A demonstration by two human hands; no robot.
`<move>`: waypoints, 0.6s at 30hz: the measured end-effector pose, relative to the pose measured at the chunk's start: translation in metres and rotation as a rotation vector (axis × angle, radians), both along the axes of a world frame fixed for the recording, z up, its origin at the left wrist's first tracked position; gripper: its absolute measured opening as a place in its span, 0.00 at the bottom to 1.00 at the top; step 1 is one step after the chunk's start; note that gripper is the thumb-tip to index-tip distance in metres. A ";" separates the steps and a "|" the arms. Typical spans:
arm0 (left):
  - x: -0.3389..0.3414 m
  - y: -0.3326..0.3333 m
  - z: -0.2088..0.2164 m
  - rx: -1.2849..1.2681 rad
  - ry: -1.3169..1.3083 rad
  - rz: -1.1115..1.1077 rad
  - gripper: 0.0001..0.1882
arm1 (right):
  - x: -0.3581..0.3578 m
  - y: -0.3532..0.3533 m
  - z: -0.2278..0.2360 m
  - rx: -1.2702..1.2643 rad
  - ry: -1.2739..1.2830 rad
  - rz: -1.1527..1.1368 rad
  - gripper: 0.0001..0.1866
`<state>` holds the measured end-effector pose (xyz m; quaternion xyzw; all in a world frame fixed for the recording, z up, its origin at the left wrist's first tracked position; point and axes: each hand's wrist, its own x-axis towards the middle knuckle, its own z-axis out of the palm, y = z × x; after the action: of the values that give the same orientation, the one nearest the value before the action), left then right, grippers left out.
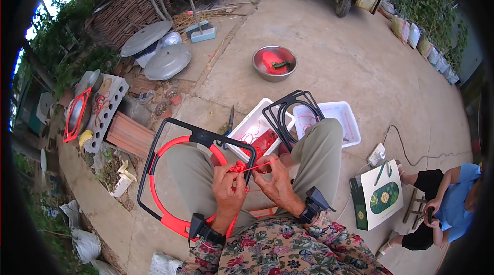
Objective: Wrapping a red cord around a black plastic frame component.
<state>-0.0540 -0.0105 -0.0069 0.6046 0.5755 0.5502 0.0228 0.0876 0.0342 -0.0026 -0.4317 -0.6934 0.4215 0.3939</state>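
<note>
Across my lap lies a black frame (pixel 145 177) with a ring inside it, much of the ring covered in red (pixel 154 192). My left hand (pixel 230 190) is closed at the frame's right side, pinching a knotted bunch of red cord (pixel 238 167). From that bunch a strand of the cord runs taut to my right hand (pixel 274 179), whose fingers are pinched on it close beside the black edge. Beyond my knees, a white tray (pixel 246 119) holds red cord and a red packet (pixel 265 142).
More black frames (pixel 290 107) lean over the trays, beside a second white tray (pixel 346 115). Scissors (pixel 228 126) lie left of them. Farther off stands a metal bowl (pixel 275 64). At right are a gift bag (pixel 378 198), a power strip (pixel 377 154) and a seated person (pixel 458 198).
</note>
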 end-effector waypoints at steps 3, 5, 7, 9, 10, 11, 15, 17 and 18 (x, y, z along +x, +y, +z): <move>-0.001 -0.005 0.001 -0.025 -0.070 -0.051 0.05 | -0.004 0.005 0.008 0.164 -0.067 0.109 0.19; -0.005 -0.005 -0.002 -0.053 -0.126 -0.085 0.05 | -0.005 0.011 0.006 0.286 -0.125 0.207 0.20; -0.011 -0.008 -0.003 -0.079 -0.184 -0.116 0.04 | -0.006 0.015 0.000 0.229 -0.202 0.420 0.23; -0.019 -0.011 -0.001 -0.136 -0.310 -0.196 0.04 | -0.005 0.012 0.005 0.216 -0.153 0.441 0.21; -0.023 -0.012 -0.002 -0.136 -0.316 -0.185 0.04 | -0.003 0.008 0.008 0.199 -0.101 0.451 0.18; -0.027 -0.011 -0.003 -0.157 -0.501 -0.270 0.04 | -0.001 0.004 0.008 0.196 -0.106 0.462 0.18; -0.033 -0.012 0.002 -0.271 -0.762 -0.430 0.04 | 0.010 -0.007 0.027 -0.103 0.142 0.352 0.14; -0.033 -0.011 -0.004 -0.279 -0.745 -0.428 0.04 | 0.019 -0.007 0.039 -0.167 0.187 0.297 0.13; -0.033 -0.010 -0.007 -0.292 -0.724 -0.434 0.04 | 0.025 -0.006 0.042 -0.235 0.343 0.266 0.13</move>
<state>-0.0872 -0.0207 -0.0134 0.4700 0.4620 0.6218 0.4230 0.1130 0.0286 0.0396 -0.3017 -0.6132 0.6146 0.3940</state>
